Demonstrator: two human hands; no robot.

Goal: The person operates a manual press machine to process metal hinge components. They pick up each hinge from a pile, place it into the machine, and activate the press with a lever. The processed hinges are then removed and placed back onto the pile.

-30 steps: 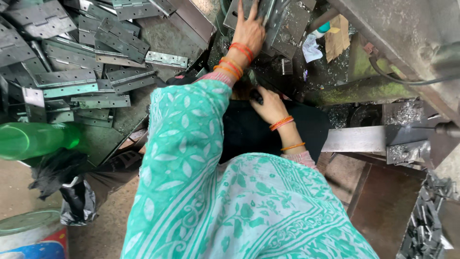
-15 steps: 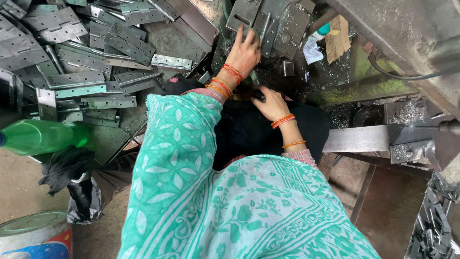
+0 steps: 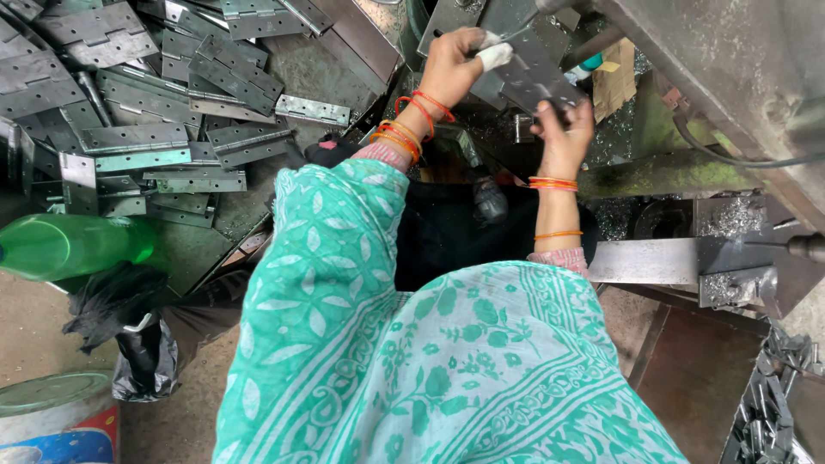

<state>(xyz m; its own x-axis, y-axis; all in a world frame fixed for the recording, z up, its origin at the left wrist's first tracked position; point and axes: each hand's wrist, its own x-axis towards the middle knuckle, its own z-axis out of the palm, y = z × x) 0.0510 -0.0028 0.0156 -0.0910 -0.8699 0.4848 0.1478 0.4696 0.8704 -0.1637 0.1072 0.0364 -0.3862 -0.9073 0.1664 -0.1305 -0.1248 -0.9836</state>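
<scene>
Both my hands hold one grey metal hinge plate [image 3: 534, 70] lifted in front of me. My left hand [image 3: 454, 58], with a white wrap on the thumb and orange bangles on the wrist, grips its upper left end. My right hand [image 3: 564, 137], also with orange bangles, grips the plate's lower right end. The plate is tilted, running from upper left to lower right. My teal patterned garment [image 3: 412, 361] fills the lower middle of the view.
A heap of grey metal hinges [image 3: 146, 112] lies at the left. A green plastic bottle [image 3: 69, 245] lies beside a black bag [image 3: 129, 335]. A tin lid [image 3: 51, 404] sits bottom left. A drill machine with a steel table [image 3: 670, 258] and metal shavings stands at the right.
My left hand came off the pile with a hinge plate. My right hand rose from my lap and took the plate's other end.
</scene>
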